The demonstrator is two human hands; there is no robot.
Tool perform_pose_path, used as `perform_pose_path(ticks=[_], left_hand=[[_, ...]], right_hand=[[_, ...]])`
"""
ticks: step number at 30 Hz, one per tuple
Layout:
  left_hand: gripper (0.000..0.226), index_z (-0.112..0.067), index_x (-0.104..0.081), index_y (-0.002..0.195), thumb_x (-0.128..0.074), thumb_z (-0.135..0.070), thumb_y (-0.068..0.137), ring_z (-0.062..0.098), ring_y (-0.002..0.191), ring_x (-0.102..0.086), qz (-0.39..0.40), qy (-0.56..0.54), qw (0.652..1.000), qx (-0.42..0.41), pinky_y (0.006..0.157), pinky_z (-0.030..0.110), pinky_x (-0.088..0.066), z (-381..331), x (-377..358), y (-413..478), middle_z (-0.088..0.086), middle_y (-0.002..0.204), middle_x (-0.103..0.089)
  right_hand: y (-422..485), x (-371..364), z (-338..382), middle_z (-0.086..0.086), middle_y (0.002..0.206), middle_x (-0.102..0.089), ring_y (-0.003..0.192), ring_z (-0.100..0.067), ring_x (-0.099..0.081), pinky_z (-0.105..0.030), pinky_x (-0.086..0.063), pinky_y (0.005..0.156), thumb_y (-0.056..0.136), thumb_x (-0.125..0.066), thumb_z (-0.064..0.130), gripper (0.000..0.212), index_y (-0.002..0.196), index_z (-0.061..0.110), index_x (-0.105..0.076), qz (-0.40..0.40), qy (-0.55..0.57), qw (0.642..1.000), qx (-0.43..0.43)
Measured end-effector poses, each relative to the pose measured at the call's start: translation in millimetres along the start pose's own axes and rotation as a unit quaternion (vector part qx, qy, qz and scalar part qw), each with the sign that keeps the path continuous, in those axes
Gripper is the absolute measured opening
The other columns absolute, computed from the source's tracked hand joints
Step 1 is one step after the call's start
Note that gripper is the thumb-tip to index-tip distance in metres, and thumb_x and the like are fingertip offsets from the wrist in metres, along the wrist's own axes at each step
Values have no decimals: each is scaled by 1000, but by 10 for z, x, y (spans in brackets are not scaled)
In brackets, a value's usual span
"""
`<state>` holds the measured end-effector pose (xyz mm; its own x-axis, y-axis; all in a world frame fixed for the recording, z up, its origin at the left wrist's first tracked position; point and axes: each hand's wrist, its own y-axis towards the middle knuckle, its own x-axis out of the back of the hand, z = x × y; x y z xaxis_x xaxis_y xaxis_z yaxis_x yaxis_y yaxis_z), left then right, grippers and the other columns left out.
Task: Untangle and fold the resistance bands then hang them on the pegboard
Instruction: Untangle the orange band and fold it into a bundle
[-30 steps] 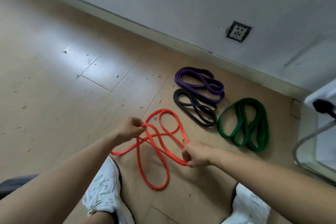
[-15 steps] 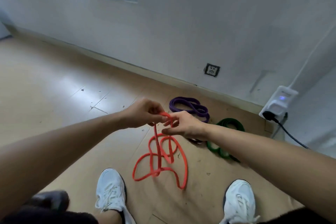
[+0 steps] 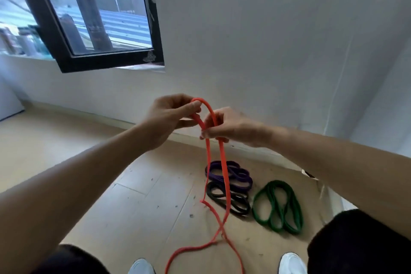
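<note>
At mid-frame my left hand [image 3: 171,118] pinched the bend of the long orange rubber resistance band [image 3: 224,173] and my right hand [image 3: 224,127] gripped both strands just below, letting its crossed tail hang to the wooden floor [image 3: 133,207], I judged, to shake twists free.

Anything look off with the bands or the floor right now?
The orange band, held up by the left hand and right hand, has its hanging strands crossed near the floor, so it is twisted. Dark specks dot the floor. Nothing else stands out.
</note>
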<state>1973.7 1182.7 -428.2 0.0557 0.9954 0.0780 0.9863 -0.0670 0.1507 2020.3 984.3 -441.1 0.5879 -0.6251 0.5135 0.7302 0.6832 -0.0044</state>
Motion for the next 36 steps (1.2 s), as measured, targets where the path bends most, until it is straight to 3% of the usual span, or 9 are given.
perform_pose_path(ticks=[3,6,11,16,19,22,25,29,36], left_hand=[[29,-7,-71,102,-69,-26,81,23,90,-73,-28,-52,998,-17,82,34,-60,-6,-31,84,10,94,-72],[31,-5,-71,102,-69,-27,79,22,89,-73,-40,-102,994,-7,80,32,-60,134,-64,162,9,93,-72],[29,-6,-71,102,-68,-26,81,21,90,-72,-49,-118,992,-2,83,33,-60,258,77,361,9,93,-71],[25,-3,-69,105,-64,-20,88,23,93,-72,-83,-115,989,32,84,31,-61,454,371,482,11,97,-71],[15,-2,-67,103,-57,-12,98,21,94,-71,-95,-106,989,47,83,28,-61,573,529,535,11,98,-70],[14,-2,-65,103,-54,-10,100,24,96,-70,-86,-95,989,68,82,29,-62,697,633,556,11,98,-68],[11,-3,-66,104,-61,-9,97,31,99,-70,-54,49,991,108,83,34,-62,843,714,536,17,104,-71],[17,-12,-72,107,-73,-8,90,25,100,-72,66,275,950,129,87,33,-58,937,669,429,12,104,-75],[38,-18,-62,132,-68,-25,95,2,110,-65,91,267,959,7,86,15,-53,682,149,430,-7,121,-68]], right_hand=[[1,25,-88,-4,98,-74,88,-14,-71,-26,-52,77,91,-72,22,14,102,14,-70,-40,-15,999,-5],[20,-34,-386,1,99,-76,93,-11,-73,-35,-57,92,89,-75,22,15,104,17,-74,-14,-21,999,-32],[83,26,-690,1,92,-74,87,-8,-73,-23,-56,80,90,-74,16,9,98,12,-75,21,-32,998,-51],[163,176,-853,-5,98,-73,90,-15,-72,-31,-59,88,87,-75,7,14,100,11,-73,-11,-25,999,-38],[157,214,-926,-10,94,-72,83,-20,-74,-34,-62,80,88,-71,4,20,107,10,-69,-18,-16,999,-41],[155,261,-966,-1,86,-71,77,-13,-68,-32,-58,75,87,-72,8,18,101,19,-71,-47,-70,996,-40],[131,364,-941,-1,85,-68,78,-13,-64,-35,-59,78,91,-69,7,16,103,16,-73,-87,-30,995,-35],[67,441,-889,-7,89,-68,81,-18,-65,-34,-62,82,96,-65,6,20,114,11,-72,-116,41,992,-14],[100,337,-726,-12,97,-76,89,-23,-75,-31,-61,81,91,-72,3,24,114,6,-67,-91,32,995,6]])
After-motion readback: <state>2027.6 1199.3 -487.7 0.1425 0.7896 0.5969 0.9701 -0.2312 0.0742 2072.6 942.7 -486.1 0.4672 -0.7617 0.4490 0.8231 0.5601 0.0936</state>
